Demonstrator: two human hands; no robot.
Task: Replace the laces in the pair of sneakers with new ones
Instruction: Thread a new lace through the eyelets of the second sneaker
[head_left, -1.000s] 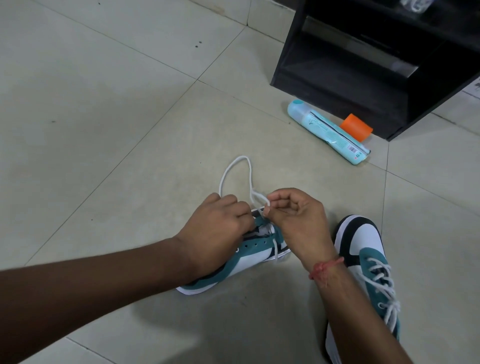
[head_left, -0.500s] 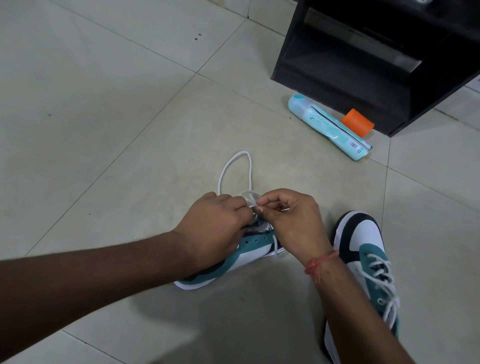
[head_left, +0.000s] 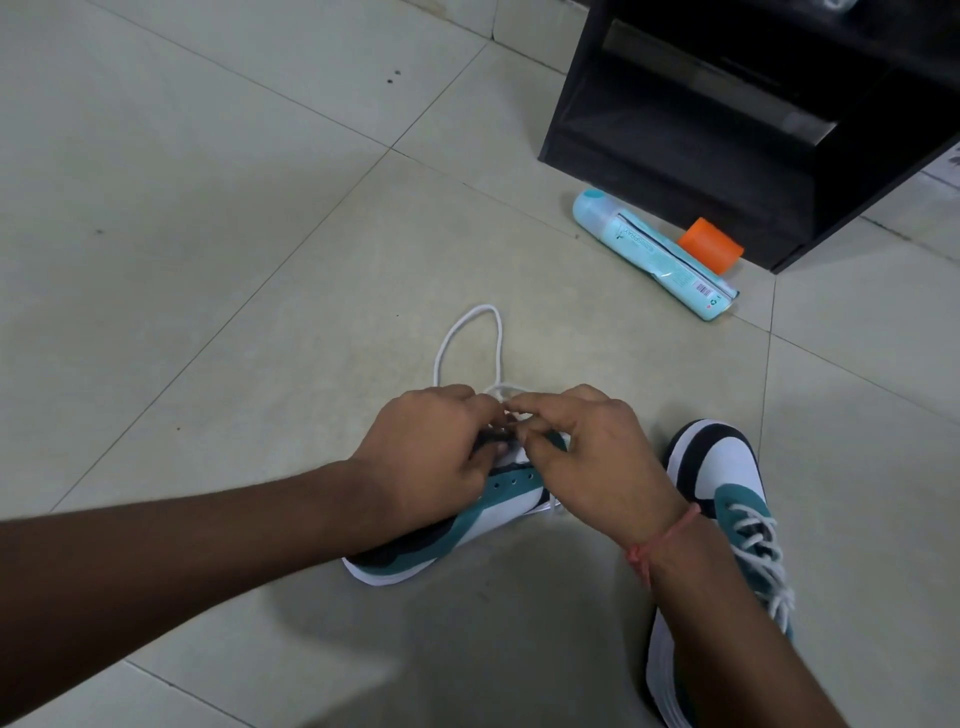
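Observation:
A teal, white and black sneaker (head_left: 467, 525) lies on its side on the tiled floor, its eyelet row showing. My left hand (head_left: 426, 457) and my right hand (head_left: 592, 462) meet over its tongue, fingers curled, both pinching a white lace (head_left: 470, 338) whose loop lies on the floor beyond them. Where the lace enters the shoe is hidden by my fingers. The second sneaker (head_left: 727, 509), laced in white, stands at the right beside my right forearm.
A light-blue tube (head_left: 649, 249) lies on the floor at the back right, with an orange cap (head_left: 710, 244) beside it. Behind them stands a black shelf unit (head_left: 727, 114). Pale floor tiles stretch to the left.
My two hands have drawn closer together over the shoe, and my right hand has come down from its raised pull. The lace loop on the floor has kept its place.

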